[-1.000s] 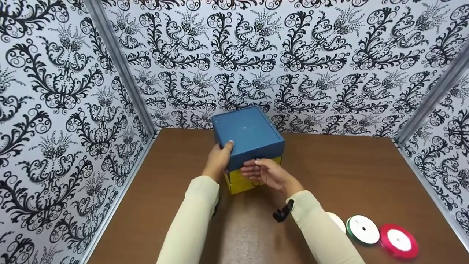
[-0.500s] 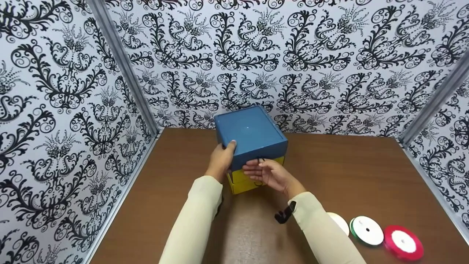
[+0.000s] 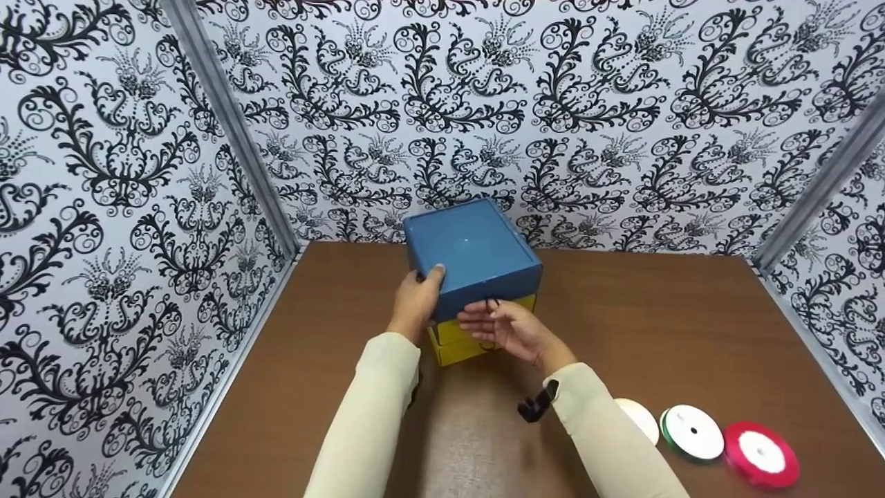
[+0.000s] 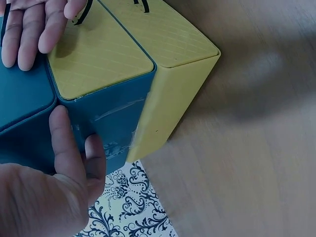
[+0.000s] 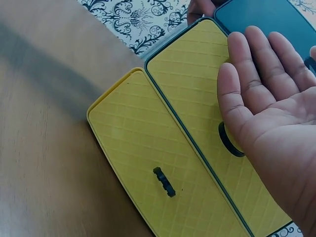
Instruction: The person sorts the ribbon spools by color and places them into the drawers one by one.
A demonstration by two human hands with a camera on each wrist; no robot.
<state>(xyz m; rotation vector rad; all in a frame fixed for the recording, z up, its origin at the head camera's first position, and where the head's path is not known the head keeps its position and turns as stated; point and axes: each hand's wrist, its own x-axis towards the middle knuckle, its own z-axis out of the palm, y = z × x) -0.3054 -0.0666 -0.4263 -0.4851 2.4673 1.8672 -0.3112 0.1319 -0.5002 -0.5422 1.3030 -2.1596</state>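
A small stacked drawer unit (image 3: 470, 242), with a blue top and yellow lower drawer fronts, stands on the table near the patterned back wall. My left hand (image 3: 417, 301) grips its left front corner, thumb on the top and fingers against the blue side. At the front, my right hand (image 3: 510, 328) is palm up, its fingers mostly straight. It pinches the black loop handle (image 5: 310, 64) of the blue top drawer between thumb and index finger. The middle yellow drawer (image 5: 192, 74) and bottom yellow drawer (image 5: 133, 133) sit closed, each with a black loop.
At the lower right of the table (image 3: 622, 332) lie a white spool (image 3: 639, 420), a white spool with green ribbon (image 3: 693, 432) and a red ribbon spool (image 3: 762, 454). My right sleeve partly covers the first. Patterned panels (image 3: 110, 263) border the table.
The head view has shifted slightly, so everything sits a little further right than one second ago. Both hands keep the same places on the drawer unit.
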